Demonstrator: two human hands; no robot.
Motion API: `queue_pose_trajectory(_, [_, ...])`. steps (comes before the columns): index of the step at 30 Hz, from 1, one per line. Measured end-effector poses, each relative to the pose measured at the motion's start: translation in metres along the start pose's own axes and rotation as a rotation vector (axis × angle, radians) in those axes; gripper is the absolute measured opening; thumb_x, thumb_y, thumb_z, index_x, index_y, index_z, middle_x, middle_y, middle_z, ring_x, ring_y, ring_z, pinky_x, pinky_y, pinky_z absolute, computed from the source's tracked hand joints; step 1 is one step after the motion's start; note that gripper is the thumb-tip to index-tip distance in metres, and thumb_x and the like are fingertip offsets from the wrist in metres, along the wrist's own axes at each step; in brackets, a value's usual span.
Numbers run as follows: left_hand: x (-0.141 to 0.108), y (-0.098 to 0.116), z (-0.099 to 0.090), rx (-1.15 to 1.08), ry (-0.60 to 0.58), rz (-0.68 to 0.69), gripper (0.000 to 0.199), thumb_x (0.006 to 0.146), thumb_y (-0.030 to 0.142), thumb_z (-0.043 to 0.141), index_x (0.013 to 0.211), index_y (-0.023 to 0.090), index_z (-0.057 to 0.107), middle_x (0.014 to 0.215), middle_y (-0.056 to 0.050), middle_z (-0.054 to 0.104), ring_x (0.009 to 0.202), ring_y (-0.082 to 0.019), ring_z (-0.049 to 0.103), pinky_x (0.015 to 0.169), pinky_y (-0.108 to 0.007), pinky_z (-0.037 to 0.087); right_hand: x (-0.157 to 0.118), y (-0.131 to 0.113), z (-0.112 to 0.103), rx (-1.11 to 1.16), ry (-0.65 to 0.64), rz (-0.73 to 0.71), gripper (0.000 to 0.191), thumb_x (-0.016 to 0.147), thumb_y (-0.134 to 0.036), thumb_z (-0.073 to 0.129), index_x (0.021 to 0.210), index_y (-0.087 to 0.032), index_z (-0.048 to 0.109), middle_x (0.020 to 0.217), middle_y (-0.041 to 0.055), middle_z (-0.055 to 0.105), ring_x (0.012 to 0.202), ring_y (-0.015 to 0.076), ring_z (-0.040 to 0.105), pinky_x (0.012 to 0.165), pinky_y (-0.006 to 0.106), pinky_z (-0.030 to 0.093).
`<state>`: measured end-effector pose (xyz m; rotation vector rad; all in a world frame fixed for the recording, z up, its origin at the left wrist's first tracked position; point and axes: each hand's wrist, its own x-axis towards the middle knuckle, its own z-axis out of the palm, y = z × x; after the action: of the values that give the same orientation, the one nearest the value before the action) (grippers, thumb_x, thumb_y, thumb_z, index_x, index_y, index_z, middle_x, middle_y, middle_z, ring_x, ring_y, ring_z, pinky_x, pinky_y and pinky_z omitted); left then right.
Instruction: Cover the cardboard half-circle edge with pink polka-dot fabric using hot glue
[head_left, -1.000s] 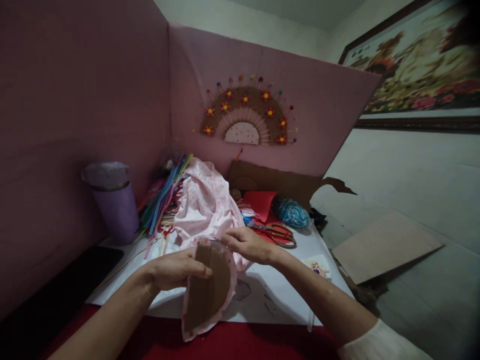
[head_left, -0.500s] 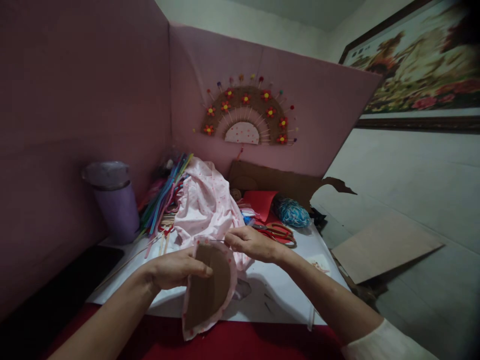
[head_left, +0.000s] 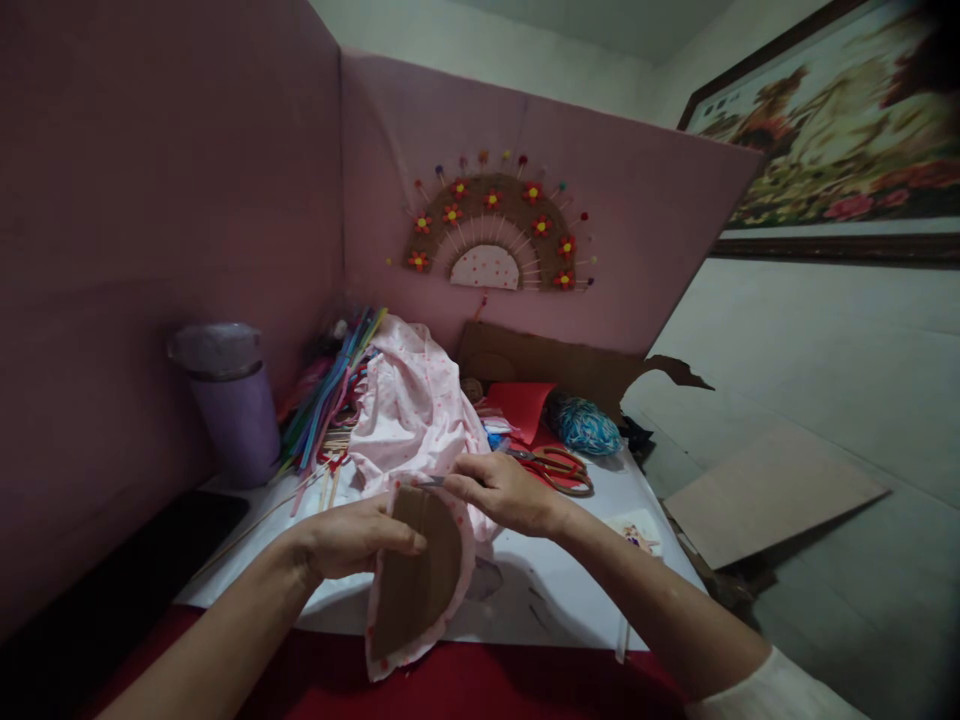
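Note:
A cardboard half-disc [head_left: 421, 590] edged with pink dotted fabric is gripped by my left hand [head_left: 360, 538], its thumb pressed on the brown face. My right hand [head_left: 504, 493] pinches a thin, pointed grey tool [head_left: 433, 483], whose tip lies at the top edge of the half-disc. What exactly the tool is cannot be made out. Just behind both hands lies a crumpled pink dotted cloth [head_left: 416, 400]. Orange-handled scissors [head_left: 559, 470] rest to the right of the cloth, beyond my right wrist.
At the left stands a purple cup [head_left: 236, 420] beside colourful pipe cleaners [head_left: 330, 385]. Blue yarn [head_left: 585, 425] and red sheets [head_left: 521, 408] lie at the back right. A flowered cardboard arch [head_left: 491, 195] is on the pink panel.
My right hand has shifted slightly left and down, and more of the thin tool shows at the half-disc's top edge. My left hand has barely moved.

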<state>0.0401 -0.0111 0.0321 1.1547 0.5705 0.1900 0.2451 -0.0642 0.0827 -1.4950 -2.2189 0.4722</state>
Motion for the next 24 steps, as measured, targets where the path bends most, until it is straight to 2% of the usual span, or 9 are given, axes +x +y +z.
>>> queue_pose_trajectory(10, [0.002,-0.002,-0.003,0.013,-0.001,-0.003,0.041,0.056,0.023,0.077,0.094,0.014,0.064,0.080,-0.003,0.070,0.077,-0.019,0.063,0.069,-0.028,0.044,0.001,0.004,0.010,0.013,0.068,0.051,0.036,0.091,-0.045,0.047,0.075,-0.019,0.064,0.064,-0.0016,0.053,0.062,0.0128,0.044,0.057,0.023,0.028])
queue_pose_trajectory(18, [0.001,-0.003,-0.002,0.006,-0.007,-0.007,0.038,0.057,0.023,0.077,0.093,0.014,0.066,0.082,-0.003,0.070,0.077,-0.019,0.062,0.069,-0.027,0.044,-0.003,0.002,0.013,-0.036,0.131,0.068,0.036,0.092,-0.046,0.046,0.074,-0.020,0.065,0.063,-0.0014,0.056,0.062,0.0129,0.045,0.058,0.023,0.027])
queue_pose_trajectory(24, [0.002,-0.001,0.000,-0.006,0.009,-0.018,0.037,0.054,0.023,0.079,0.088,0.014,0.067,0.078,-0.003,0.071,0.074,-0.018,0.062,0.066,-0.026,0.044,-0.005,0.001,0.011,-0.058,0.110,0.048,0.036,0.091,-0.049,0.047,0.079,-0.020,0.065,0.067,-0.0004,0.059,0.063,0.0132,0.048,0.059,0.024,0.028])
